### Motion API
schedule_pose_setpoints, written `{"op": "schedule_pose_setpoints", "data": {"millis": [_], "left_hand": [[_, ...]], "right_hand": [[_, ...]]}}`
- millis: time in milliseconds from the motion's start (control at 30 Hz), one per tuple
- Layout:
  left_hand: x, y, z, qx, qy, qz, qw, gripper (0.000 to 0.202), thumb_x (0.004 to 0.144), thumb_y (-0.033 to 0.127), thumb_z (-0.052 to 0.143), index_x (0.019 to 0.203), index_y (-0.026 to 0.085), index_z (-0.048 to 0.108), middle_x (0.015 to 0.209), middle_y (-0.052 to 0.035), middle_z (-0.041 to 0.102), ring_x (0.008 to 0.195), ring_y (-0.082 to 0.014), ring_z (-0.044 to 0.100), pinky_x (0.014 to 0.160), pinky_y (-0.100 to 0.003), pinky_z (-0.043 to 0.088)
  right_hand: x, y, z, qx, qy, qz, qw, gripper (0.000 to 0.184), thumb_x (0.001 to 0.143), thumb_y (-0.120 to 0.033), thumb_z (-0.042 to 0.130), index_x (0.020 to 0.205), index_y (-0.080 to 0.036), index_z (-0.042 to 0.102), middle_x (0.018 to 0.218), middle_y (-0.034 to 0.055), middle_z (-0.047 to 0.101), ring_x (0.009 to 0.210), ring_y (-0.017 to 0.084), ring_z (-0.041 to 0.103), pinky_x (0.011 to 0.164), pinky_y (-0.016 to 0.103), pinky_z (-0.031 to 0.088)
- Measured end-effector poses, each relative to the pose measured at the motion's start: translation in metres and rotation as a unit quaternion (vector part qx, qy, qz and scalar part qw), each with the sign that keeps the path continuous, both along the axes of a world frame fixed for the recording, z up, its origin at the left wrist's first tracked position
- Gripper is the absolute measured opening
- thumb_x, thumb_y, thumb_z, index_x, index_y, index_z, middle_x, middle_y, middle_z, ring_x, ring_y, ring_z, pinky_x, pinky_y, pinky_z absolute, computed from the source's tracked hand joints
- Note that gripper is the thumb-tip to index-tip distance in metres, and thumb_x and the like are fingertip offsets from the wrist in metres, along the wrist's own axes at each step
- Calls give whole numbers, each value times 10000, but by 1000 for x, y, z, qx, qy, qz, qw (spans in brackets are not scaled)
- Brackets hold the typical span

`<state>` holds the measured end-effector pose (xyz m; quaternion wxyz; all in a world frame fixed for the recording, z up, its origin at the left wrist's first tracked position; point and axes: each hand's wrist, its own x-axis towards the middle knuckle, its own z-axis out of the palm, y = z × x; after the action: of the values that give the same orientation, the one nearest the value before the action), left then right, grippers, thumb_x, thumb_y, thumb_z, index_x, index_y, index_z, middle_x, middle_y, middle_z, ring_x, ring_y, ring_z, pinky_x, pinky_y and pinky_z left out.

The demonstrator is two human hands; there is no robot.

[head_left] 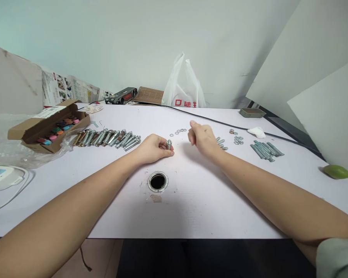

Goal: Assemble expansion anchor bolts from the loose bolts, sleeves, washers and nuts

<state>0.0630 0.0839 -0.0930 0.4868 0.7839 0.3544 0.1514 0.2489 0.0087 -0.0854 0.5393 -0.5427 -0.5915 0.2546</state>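
Note:
My left hand [153, 150] is closed round an expansion bolt [169, 144], holding it upright at the tabletop with its nut end up. Over the table to the right, my right hand [202, 138] is raised with its fingers curled in. Whatever it may hold is hidden. Between and behind the hands lie several flat washers [181, 131]. A row of assembled expansion bolts [107, 138] stretches out left of my left hand. Some loose metal sleeves or bolts [221, 143] show partly behind my right wrist.
More bolt parts [266, 150] and small nuts [238, 139] lie to the right. A round hole [158, 181] opens in the table [191, 216] near me. An open cardboard box [31, 133], a plastic bag [185, 87], a black cable [204, 117] and a green fruit [336, 172] surround the work.

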Motion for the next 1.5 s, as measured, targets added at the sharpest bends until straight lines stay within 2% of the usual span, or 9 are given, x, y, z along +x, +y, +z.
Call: {"op": "schedule_pose_setpoints", "data": {"millis": [167,333,467,600,767,867,1067,1367,1500], "left_hand": [[-2,1,-1,38,20,4,999,240,682,368,762,710,141,692,532,46,521,490,-52,374,495,-217,271],[-2,3,-2,-2,-2,-10,1000,279,656,368,773,820,147,724,651,11,619,572,-80,485,553,-220,350],[-6,2,4,28,29,-5,999,308,668,425,755,796,147,720,621,14,588,559,-83,450,541,-230,328],[-24,15,21,113,67,94,987,402,693,559,699,714,159,672,579,14,539,526,-92,392,528,-259,289],[-67,51,49,274,149,290,905,355,752,528,641,737,174,664,630,-11,575,620,-142,481,642,-285,354],[-90,68,57,289,272,347,850,323,763,484,613,658,179,617,588,-28,532,648,-176,487,668,-319,362],[-101,74,47,240,392,307,834,391,679,545,620,615,159,614,494,-2,436,776,-205,556,716,-312,347],[-105,82,41,226,415,327,818,519,523,636,659,421,164,466,384,-26,351,990,-322,603,726,-356,288],[-100,75,47,230,408,339,816,407,544,561,652,639,165,640,474,-43,470,973,-323,600,726,-362,328]], "right_hand": [[-13,-2,-3,-59,-62,104,991,677,976,-630,311,587,-153,595,540,21,547,598,123,523,701,267,401],[-5,-4,1,5,-26,-24,999,734,949,-649,344,373,-195,365,377,-13,308,414,87,306,495,278,277],[2,-5,6,43,-58,-39,997,691,953,-567,406,385,-178,455,374,-13,307,407,83,302,478,281,251],[12,-5,16,-11,-169,-82,982,598,933,-469,468,411,-184,397,408,-17,305,418,78,289,482,282,250],[51,-32,52,-291,-411,-67,861,460,835,-539,571,546,-186,510,555,25,507,462,120,385,471,294,265],[80,-66,66,-374,-422,-46,824,436,743,-668,634,900,-266,701,986,64,682,777,242,621,596,329,459],[115,-113,44,-389,-386,-22,836,492,671,-637,722,1076,-359,686,1282,51,615,1135,325,581,856,386,519],[108,-106,20,-337,-297,63,891,229,755,-424,683,899,-246,686,1011,61,669,890,229,594,753,337,459],[102,-105,16,-334,-298,60,892,262,769,-443,666,926,-233,670,909,40,646,781,191,557,696,325,424]]}}
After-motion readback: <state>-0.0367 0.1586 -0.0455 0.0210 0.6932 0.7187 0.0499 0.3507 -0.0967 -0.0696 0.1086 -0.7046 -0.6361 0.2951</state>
